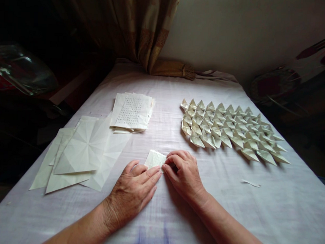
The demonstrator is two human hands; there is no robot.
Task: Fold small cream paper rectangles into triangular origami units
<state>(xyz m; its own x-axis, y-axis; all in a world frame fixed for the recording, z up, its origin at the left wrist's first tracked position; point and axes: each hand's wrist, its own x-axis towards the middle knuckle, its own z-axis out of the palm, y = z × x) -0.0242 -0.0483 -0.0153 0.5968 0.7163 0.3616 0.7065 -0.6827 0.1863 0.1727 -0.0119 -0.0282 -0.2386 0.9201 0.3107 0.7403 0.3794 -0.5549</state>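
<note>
A small folded piece of white paper (154, 158) lies on the cloth-covered table (229, 202) in front of me. My left hand (133, 192) lies flat, fingers stretched out, its fingertips pressing the paper's near edge. My right hand (183, 172) has its fingers curled and pinched on the paper's right corner. Both forearms reach in from the bottom of the view.
Creased square sheets (81, 151) lie spread at the left. A stack of written pages (132, 114) sits behind them. Several folded paper boats (228, 129) stand in rows at the right. A paper scrap (251, 183) lies near them. A curtain (144, 32) hangs at the back.
</note>
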